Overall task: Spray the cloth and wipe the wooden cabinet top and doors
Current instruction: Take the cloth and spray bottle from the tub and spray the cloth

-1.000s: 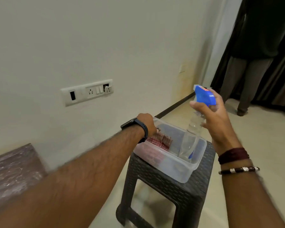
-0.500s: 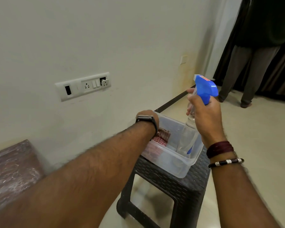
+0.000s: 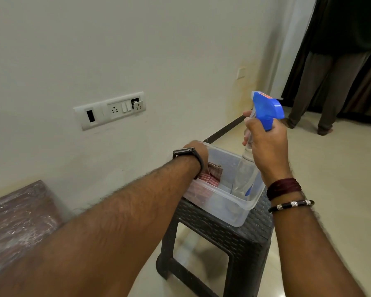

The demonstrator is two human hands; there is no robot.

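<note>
Mid-frame: left hand reaching into clear tub on dark stool, fingers hidden on checked cloth. Right hand wrapped round spray bottle. Best lift cloth clear, then aim nozzle squarely.

Single view only: the head camera is sitting at the wearer's eye level, looking forward and steeply down along both forearms. Wide-angle lens is bowing the wall edges. The forearms are entering from 6 to 7 o'clock and 5 o'clock, very near the lens. The dark woven stool is lying just below centre, close, with the clear plastic tub on it. The wall switch plate is sitting toward 10 o'clock, near. A second person's legs are showing at 2 o'clock, well apart. No second view is sharing the scene.
</note>
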